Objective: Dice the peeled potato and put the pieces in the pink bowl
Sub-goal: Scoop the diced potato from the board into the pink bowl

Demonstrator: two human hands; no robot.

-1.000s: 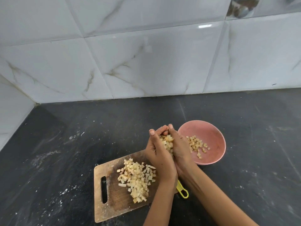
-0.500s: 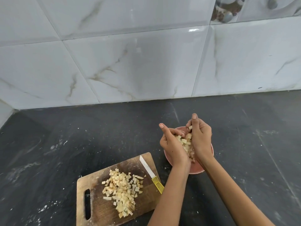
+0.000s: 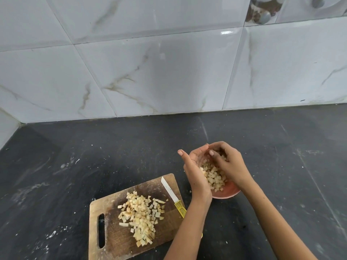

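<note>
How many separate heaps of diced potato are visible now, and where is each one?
2. One heap of diced potato lies on the wooden cutting board. The other is in the pink bowl, between both hands, which may hide more pieces.

Diced potato pieces [image 3: 141, 216]: small pale-yellow cubes heaped at the centre of the wooden cutting board [image 3: 105, 207]. A second batch of cubes [image 3: 213, 174] fills the pink bowl [image 3: 228, 192], located at 2 o'clock from the board, upright on the surface.

Dusty black counter [image 3: 93, 162] meets a white marble-veined tiled wall [image 3: 150, 76].
</note>
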